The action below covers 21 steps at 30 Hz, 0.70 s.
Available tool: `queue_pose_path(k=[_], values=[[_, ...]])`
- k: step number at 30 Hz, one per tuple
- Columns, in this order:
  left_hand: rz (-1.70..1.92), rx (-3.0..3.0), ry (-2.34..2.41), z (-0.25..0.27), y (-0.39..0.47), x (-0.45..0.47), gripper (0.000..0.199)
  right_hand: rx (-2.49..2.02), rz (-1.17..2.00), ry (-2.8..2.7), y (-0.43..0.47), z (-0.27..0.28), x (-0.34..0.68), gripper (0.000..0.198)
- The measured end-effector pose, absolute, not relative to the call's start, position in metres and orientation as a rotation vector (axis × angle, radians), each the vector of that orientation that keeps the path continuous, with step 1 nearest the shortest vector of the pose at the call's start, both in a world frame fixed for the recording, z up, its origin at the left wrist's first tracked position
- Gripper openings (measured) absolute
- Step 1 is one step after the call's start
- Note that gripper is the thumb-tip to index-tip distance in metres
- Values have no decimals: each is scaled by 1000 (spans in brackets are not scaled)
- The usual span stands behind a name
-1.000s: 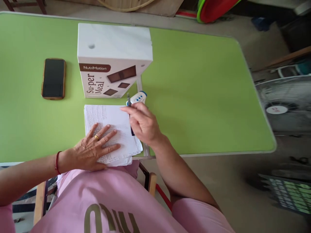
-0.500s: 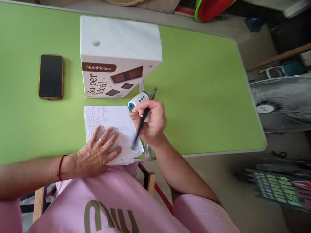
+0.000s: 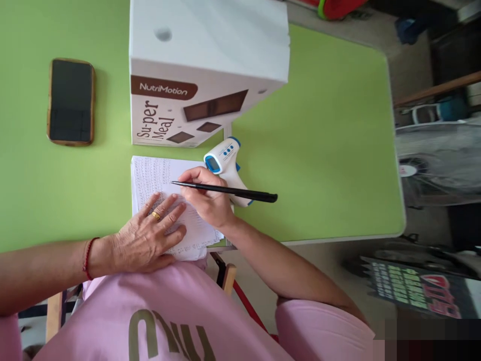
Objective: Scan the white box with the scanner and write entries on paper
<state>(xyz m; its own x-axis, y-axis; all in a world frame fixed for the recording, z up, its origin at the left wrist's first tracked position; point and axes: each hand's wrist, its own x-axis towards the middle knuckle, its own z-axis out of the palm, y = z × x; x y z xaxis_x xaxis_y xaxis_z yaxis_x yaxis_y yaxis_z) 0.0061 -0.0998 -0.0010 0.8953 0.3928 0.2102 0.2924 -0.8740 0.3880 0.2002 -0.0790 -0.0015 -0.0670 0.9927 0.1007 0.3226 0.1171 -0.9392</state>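
Right hand has a black pen pinched between thumb and fingers, tip pointing left over the top part of some handwritten paper. Can't really tell if the tip's touching the page. Left hand is flat on that same paper, fingers fanned out a bit, gold ring on one of them and a red bracelet on the wrist. The paper sits right at the near edge of the green bench. Just past the right hand there's a white and blue thermometer, partly hidden by it. A big white box stands behind the paper, toward the far edge, and a phone lies left of the box, back from the near edge. Off the bench's right edge there's a fan.
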Motion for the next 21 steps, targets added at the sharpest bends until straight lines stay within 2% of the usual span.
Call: queue_pose_path(k=[6,11,21], values=[[396,2712,512,2,-97,6,59,-1284,655,-1674,-83,-6,196,9],[385,2730,515,0,-96,5,67,-1241,625,-1754,-83,-8,195,10],[377,2733,511,5,-94,7,60,-1242,609,-1789,-81,-7,193,7]])
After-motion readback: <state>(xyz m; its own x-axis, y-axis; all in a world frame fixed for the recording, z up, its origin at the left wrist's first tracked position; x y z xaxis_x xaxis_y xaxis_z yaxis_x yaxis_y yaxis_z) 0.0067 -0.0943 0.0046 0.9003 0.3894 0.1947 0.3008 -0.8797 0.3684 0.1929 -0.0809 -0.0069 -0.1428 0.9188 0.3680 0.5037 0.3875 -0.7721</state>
